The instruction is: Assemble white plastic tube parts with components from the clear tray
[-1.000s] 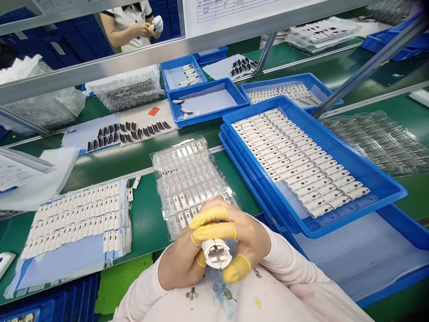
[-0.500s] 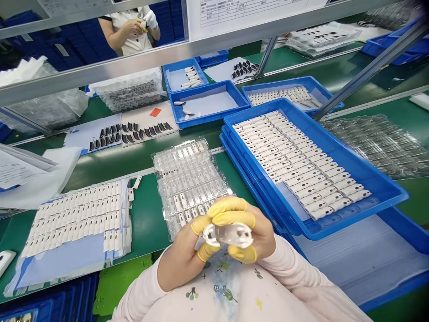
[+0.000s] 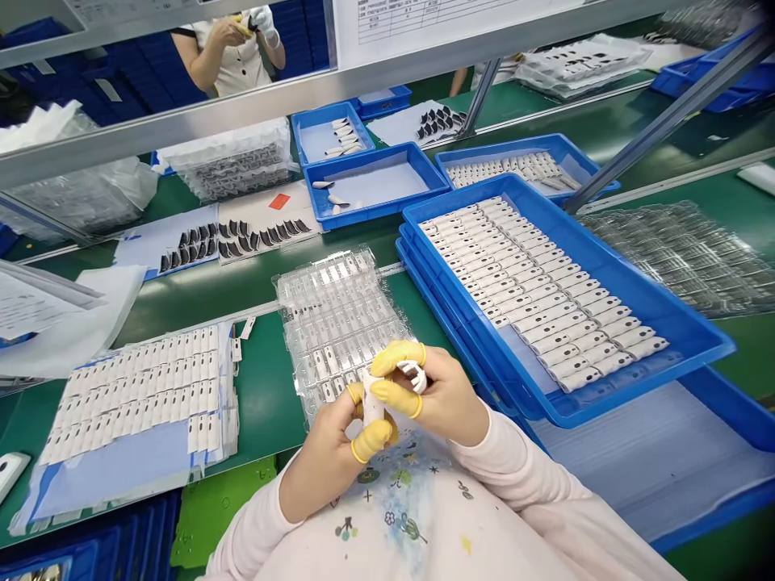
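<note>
Low in front of my body, my left hand (image 3: 330, 452) pinches a white curved plastic shell (image 3: 373, 405) between yellow-covered thumb and fingers. My right hand (image 3: 451, 395), also with yellow finger cots, is closed around a small white plastic part (image 3: 414, 374) with a notched end. Its fingertips press against the top of the shell. Whether the notched part and the shell are joined is hidden by the fingers. Just beyond my hands lies a clear blister tray (image 3: 345, 315) with white pieces in some of its pockets.
To the right, stacked blue trays (image 3: 684, 355) hold rows of white shells (image 3: 545, 298). At left, white pieces (image 3: 139, 379) lie in rows on blue-white sheets. Black curved parts (image 3: 266, 238) lie farther back. A metal frame bar (image 3: 242, 101) crosses above; a co-worker (image 3: 233, 48) is beyond.
The shell has turned from lying crosswise between both hands to standing upright in my left hand. My right hand has shifted slightly left and up, with the notched part now among its fingers.
</note>
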Tool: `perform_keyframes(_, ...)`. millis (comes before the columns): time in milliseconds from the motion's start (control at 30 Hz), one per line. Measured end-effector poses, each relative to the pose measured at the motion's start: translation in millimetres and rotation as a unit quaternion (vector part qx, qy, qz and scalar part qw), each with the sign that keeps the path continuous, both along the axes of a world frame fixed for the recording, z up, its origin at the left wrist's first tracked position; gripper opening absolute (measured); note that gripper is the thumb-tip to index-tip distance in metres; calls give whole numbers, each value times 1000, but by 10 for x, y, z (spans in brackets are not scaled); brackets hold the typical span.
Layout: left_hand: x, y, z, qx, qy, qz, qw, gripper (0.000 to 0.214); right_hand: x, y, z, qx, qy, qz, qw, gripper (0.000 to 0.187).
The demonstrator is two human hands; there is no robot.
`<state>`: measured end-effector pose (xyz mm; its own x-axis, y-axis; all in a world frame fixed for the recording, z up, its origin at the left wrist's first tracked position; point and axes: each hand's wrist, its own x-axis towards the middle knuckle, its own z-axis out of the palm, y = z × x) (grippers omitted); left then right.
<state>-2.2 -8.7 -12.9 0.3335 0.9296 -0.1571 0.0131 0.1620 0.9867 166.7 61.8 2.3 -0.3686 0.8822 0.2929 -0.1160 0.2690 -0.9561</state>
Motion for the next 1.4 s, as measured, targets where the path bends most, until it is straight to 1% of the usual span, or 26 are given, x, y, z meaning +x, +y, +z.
perform_keyframes(100,-5,39,41,-29,-88,16,996,35,0,35,9,-93,57,31,993,24)
perform_keyframes(167,-3,59,60,-73,-166,43,982,33,4,62,-24,-132,84,44,987,27)
perform_keyframes(233,1,72,74,-119,-233,60,963,33,0,85,-79,-152,98,56,982,29)
perform_keyframes(300,7,78,85,-152,-271,66,948,34,-16,103,-136,-151,110,72,980,29)
perform_keyframes(367,13,75,96,-165,-288,74,940,36,-34,118,-180,-121,125,88,981,26)
perform_keyframes(500,24,54,116,-160,-294,70,940,31,-47,139,-232,-53,132,105,984,18)
perform_keyframes(633,46,67,151,-179,-305,59,934,32,-56,138,-275,-58,111,108,986,20)
perform_keyframes(667,55,82,157,-194,-317,62,926,34,-65,136,-288,-65,100,100,988,22)
perform_keyframes(733,73,119,153,-235,-355,77,902,36,-87,137,-318,-76,65,73,992,25)
perform_keyframes(800,83,155,120,-279,-401,93,868,36,-108,146,-349,-84,8,46,995,28)
perform_keyframes(900,73,186,34,-339,-457,119,814,24,-119,168,-391,-98,-68,36,992,29)
perform_keyframes(1000,52,194,-24,-388,-497,141,763,4,-116,186,-421,-114,-92,39,988,29)
perform_keyframes(1067,50,198,-27,-405,-513,151,742,11,-117,193,-437,-125,-91,38,987,28)
perform_keyframes(1133,58,206,-12,-411,-524,158,729,19,-121,196,-452,-133,-89,36,986,27)
perform_keyframes(1200,66,214,0,-412,-529,164,724,22,-125,196,-468,-137,-91,35,986,27)
perform_keyframes(1400,61,216,-27,-414,-514,181,729,18,-127,204,-497,-146,-101,35,984,23)
